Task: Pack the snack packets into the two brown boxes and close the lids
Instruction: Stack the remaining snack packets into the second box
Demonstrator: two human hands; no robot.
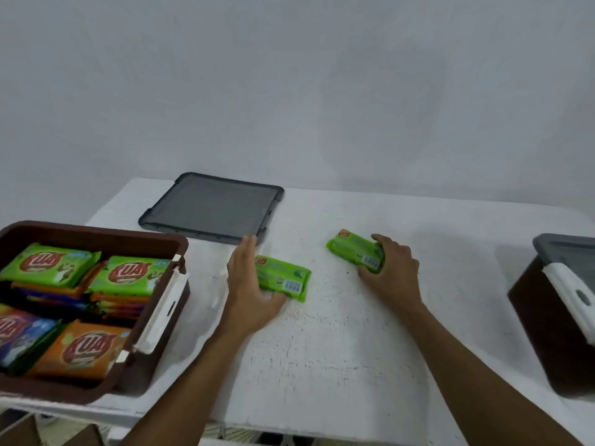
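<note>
A person's right hand (391, 272) gripped one green packet (352, 249) while the left hand (246, 288), fingers straight, lay against a second packet (285, 278), both apparently bound for the open brown box (96, 234)

Left edge: open brown rectangular plastic box (96, 235) on the white flat-topped table (322, 349), stacked snack packets (51, 263) inside.
Back centre: flat grey square plastic lid (209, 207), behind and to the right of the open box.
Middle: near green plastic-wrapped packet (286, 278) left, far green plastic-wrapped packet (352, 249) right and farther back, apart.
Hands: left hand (248, 284) against the near packet's left end; right hand (394, 268) over the far packet's right end.
Right edge: lidded brown plastic box (541, 333), well apart from both packets.
</note>
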